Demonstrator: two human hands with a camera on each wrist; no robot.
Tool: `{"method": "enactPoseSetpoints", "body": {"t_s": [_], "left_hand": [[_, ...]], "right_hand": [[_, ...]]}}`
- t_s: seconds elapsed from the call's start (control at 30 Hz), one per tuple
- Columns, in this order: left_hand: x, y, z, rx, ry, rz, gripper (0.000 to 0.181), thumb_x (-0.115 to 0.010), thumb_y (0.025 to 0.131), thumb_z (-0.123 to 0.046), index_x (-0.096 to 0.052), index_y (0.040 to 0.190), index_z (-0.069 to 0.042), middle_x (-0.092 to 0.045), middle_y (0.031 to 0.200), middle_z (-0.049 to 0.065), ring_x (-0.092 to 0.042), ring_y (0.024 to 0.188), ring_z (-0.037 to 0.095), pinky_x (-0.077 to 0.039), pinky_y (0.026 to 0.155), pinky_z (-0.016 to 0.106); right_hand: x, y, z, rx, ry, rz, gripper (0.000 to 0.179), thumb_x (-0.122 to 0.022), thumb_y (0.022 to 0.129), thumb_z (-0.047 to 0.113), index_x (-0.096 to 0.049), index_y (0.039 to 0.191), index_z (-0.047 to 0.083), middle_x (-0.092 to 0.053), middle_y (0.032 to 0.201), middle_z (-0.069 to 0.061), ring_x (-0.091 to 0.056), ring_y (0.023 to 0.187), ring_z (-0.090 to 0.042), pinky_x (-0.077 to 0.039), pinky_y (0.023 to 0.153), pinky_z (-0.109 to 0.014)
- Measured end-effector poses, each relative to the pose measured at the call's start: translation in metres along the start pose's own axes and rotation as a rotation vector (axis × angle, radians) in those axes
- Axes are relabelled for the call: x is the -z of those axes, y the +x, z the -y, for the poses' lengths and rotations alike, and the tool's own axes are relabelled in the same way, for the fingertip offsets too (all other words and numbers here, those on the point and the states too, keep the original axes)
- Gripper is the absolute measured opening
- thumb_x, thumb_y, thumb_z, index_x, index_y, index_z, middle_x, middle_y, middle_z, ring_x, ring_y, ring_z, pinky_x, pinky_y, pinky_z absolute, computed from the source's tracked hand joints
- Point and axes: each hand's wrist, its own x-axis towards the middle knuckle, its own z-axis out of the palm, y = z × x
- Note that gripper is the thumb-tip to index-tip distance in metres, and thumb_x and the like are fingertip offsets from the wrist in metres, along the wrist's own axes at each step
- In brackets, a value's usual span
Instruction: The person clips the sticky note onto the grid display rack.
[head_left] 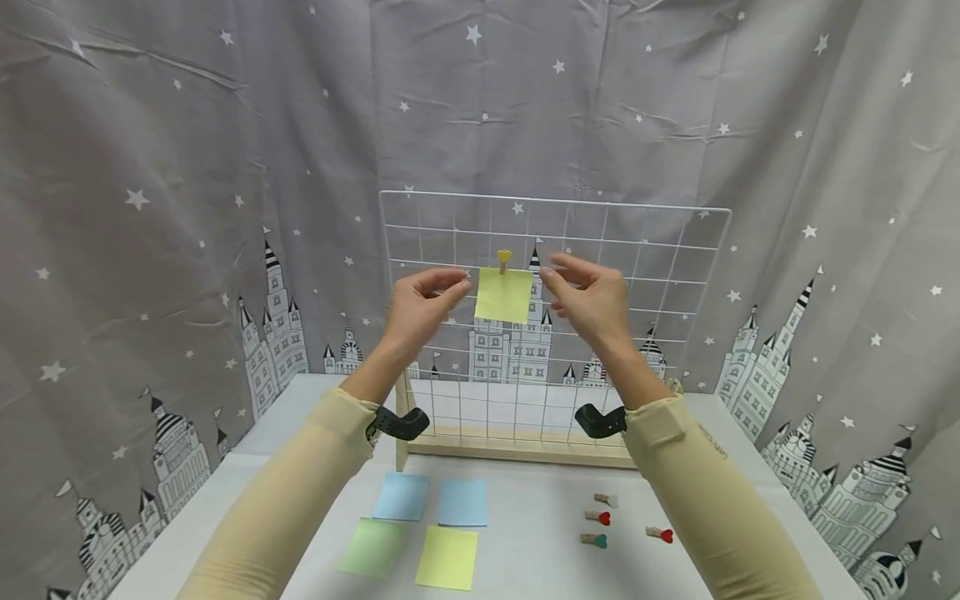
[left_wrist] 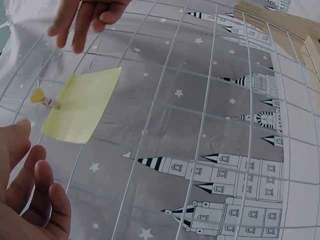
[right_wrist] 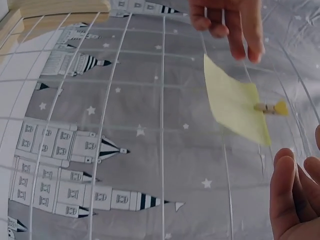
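A yellow sticky note [head_left: 503,296] hangs on a white wire grid [head_left: 637,279], held at its top edge by a small wooden clothespin [head_left: 504,262] with a yellow heart. To the left of the note, my left hand [head_left: 424,302] is raised with fingers loosely bent and nothing between them. My right hand [head_left: 592,298] hovers on the other side, likewise holding nothing. In the left wrist view the note [left_wrist: 85,105] curls away from the wires, and a gap shows between it and my left fingers [left_wrist: 32,185]. The right wrist view shows my right fingers [right_wrist: 290,185] apart from the note too.
On the white table lie two blue note stacks [head_left: 462,502], a green stack [head_left: 372,547] and a yellow stack [head_left: 447,557]. Several heart clothespins [head_left: 597,517] lie to the right. A wooden base [head_left: 517,448] supports the grid before a grey star-patterned curtain [head_left: 480,108].
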Motion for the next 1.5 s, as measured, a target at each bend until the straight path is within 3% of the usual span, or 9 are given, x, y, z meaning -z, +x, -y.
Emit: {"method": "enactPoseSetpoints", "body": {"t_s": [0.17,0.43,0.6,0.73,1.03,1.5], "left_hand": [[0.009,-0.005,0.002,0.003,-0.019,0.010,0.033,-0.079,0.093,-0.029,-0.075,0.118,-0.009,-0.076,0.109,0.003,-0.068,0.083,0.008,-0.056,0.069,0.020],[0.021,-0.015,0.011,0.072,0.019,0.028,0.038,-0.079,0.092,-0.036,-0.074,0.122,-0.012,-0.074,0.112,-0.001,-0.066,0.091,0.011,-0.055,0.074,0.024],[0.028,-0.021,0.014,0.085,0.024,0.047,0.043,-0.079,0.092,-0.038,-0.072,0.125,-0.011,-0.073,0.114,-0.004,-0.065,0.093,0.011,-0.055,0.077,0.025],[0.033,-0.025,0.017,0.091,0.030,0.063,0.045,-0.079,0.092,-0.039,-0.071,0.126,-0.011,-0.072,0.115,-0.005,-0.064,0.094,0.010,-0.054,0.076,0.022],[0.040,-0.033,0.024,0.125,0.068,0.080,0.048,-0.079,0.090,-0.048,-0.071,0.128,-0.018,-0.070,0.125,0.001,-0.065,0.099,0.012,-0.056,0.078,0.023],[0.051,-0.041,0.037,0.130,0.089,0.087,0.048,-0.077,0.093,-0.042,-0.069,0.131,-0.014,-0.068,0.129,0.007,-0.062,0.098,0.011,-0.054,0.079,0.025]], "right_hand": [[0.017,-0.005,-0.006,-0.073,-0.008,-0.005,0.041,-0.078,0.094,0.029,-0.072,0.128,0.010,-0.077,0.117,-0.015,-0.071,0.064,-0.009,-0.061,0.064,-0.025],[0.037,-0.014,-0.024,-0.118,-0.004,-0.022,0.043,-0.078,0.094,0.034,-0.072,0.127,0.007,-0.076,0.119,-0.013,-0.073,0.067,-0.010,-0.061,0.066,-0.025],[0.049,-0.019,-0.033,-0.091,0.051,-0.019,0.041,-0.077,0.095,0.029,-0.072,0.125,0.002,-0.078,0.098,0.008,-0.072,0.067,-0.009,-0.061,0.065,-0.024],[0.057,-0.023,-0.038,-0.104,0.066,-0.003,0.046,-0.077,0.095,0.029,-0.069,0.128,-0.003,-0.074,0.091,0.020,-0.072,0.070,-0.007,-0.061,0.066,-0.023],[0.069,-0.031,-0.046,-0.166,0.026,0.030,0.050,-0.077,0.094,0.033,-0.068,0.131,0.000,-0.076,0.094,0.018,-0.074,0.081,-0.008,-0.061,0.072,-0.022],[0.081,-0.043,-0.060,-0.176,-0.010,0.058,0.051,-0.075,0.096,0.033,-0.066,0.134,0.000,-0.074,0.095,0.022,-0.072,0.085,-0.005,-0.059,0.074,-0.020]]}}
